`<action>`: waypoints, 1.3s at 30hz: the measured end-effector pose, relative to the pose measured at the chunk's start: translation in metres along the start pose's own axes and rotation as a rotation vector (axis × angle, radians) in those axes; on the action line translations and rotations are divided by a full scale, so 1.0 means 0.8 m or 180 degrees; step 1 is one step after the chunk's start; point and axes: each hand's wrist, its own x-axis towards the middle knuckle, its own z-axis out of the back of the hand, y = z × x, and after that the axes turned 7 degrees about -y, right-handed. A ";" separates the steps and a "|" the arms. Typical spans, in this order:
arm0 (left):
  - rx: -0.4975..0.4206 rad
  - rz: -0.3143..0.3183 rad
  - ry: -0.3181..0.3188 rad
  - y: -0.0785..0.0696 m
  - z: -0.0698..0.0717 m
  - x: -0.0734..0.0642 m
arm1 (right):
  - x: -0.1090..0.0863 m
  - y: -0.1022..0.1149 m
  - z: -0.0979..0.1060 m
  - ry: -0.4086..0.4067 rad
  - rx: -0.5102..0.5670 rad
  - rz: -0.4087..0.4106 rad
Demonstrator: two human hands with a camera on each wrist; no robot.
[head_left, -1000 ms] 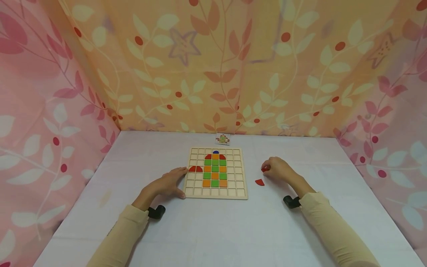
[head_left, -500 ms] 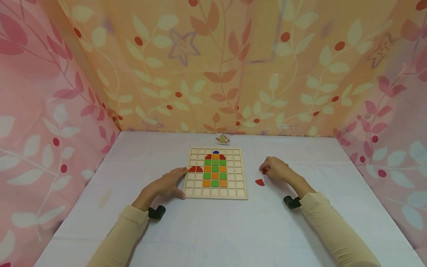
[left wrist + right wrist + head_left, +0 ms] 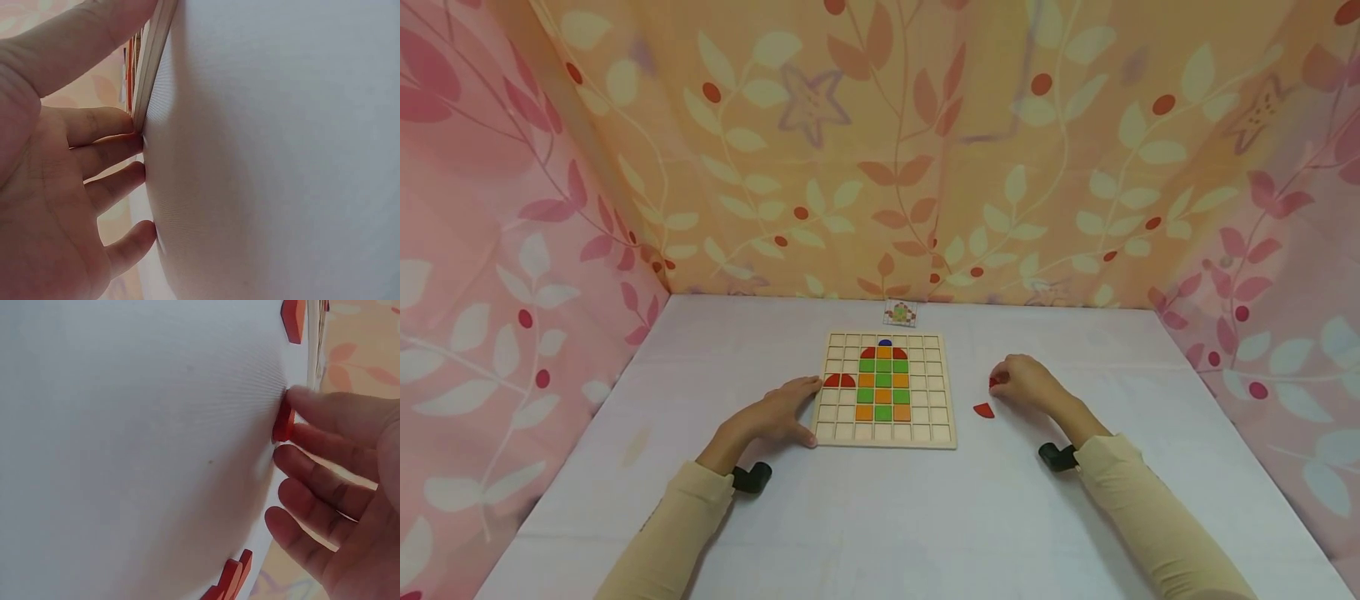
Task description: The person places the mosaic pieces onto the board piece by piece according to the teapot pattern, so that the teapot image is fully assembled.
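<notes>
A wooden grid board (image 3: 921, 412) lies on the white table, its inlaid pieces green, orange, red and blue. My left hand (image 3: 778, 414) rests at its left edge, thumb near the lower corner; in the left wrist view the extended fingertips (image 3: 139, 145) touch the board's side and the cloth. Right of the board, my right hand (image 3: 1028, 382) pinches a red quarter-circle piece (image 3: 284, 417) between thumb and index finger, low at the tabletop, the other fingers loosely bent. Another red quarter-circle piece (image 3: 983, 410) lies between that hand and the board.
Several more red pieces (image 3: 231, 575) lie beyond the right hand's little finger, hidden by the hand in the head view. A small pattern card (image 3: 900, 312) sits behind the board. Floral curtains (image 3: 880, 150) enclose the table's back and sides.
My right hand has shifted slightly left and then back right, and the red piece in its fingers has turned. The left hand and the board have stayed put.
</notes>
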 end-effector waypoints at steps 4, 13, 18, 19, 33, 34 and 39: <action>-0.0008 0.0004 -0.0007 -0.003 0.000 -0.002 | -0.004 0.001 -0.001 -0.0109 -0.0089 0.0177; 0.0046 0.0014 -0.0012 -0.002 0.001 0.001 | -0.003 0.000 0.000 -0.0161 -0.0066 -0.0015; 0.0022 0.0038 0.0000 -0.001 0.000 0.001 | -0.001 -0.002 -0.002 -0.0140 -0.0044 0.0100; 0.0008 0.0048 0.0005 -0.002 0.000 0.000 | -0.001 -0.002 -0.002 -0.0155 -0.0049 0.0106; -0.0024 0.0029 0.0004 -0.003 -0.001 -0.003 | -0.002 0.002 -0.009 -0.0139 -0.0078 -0.0378; -0.0024 0.0030 0.0003 -0.003 -0.001 -0.003 | -0.002 0.002 -0.009 -0.0151 -0.0103 -0.0364; 0.0000 0.0021 -0.0003 -0.003 0.000 -0.002 | -0.003 0.002 -0.006 -0.0197 -0.0160 -0.0313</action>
